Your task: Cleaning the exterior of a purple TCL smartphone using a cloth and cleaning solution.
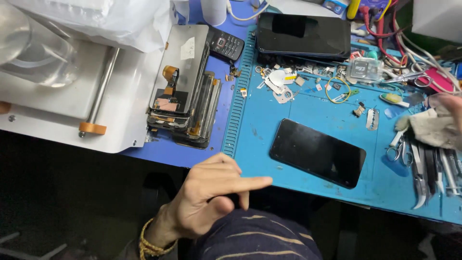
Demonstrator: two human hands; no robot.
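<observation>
A black smartphone (pixel 317 152) lies screen up and slanted on the blue work mat (pixel 269 110). My left hand (pixel 211 197) hovers at the mat's near edge, just left of the phone. Its index finger points right, the other fingers are loosely curled, and it holds nothing. A beaded bracelet is on that wrist. My right hand (pixel 452 108) is blurred and cut off by the right edge, resting on a crumpled whitish cloth (pixel 433 127) and seeming to grip it. That cloth lies over the tools at the mat's right side.
A stack of bare phone screens (pixel 185 86) stands left of the mat beside a white machine (pixel 72 96). A larger black phone (pixel 303 34) and a keypad phone (pixel 226 44) lie at the back. Small parts, cables, tweezers (pixel 428 173) and scissors (pixel 397 151) crowd the mat's top and right.
</observation>
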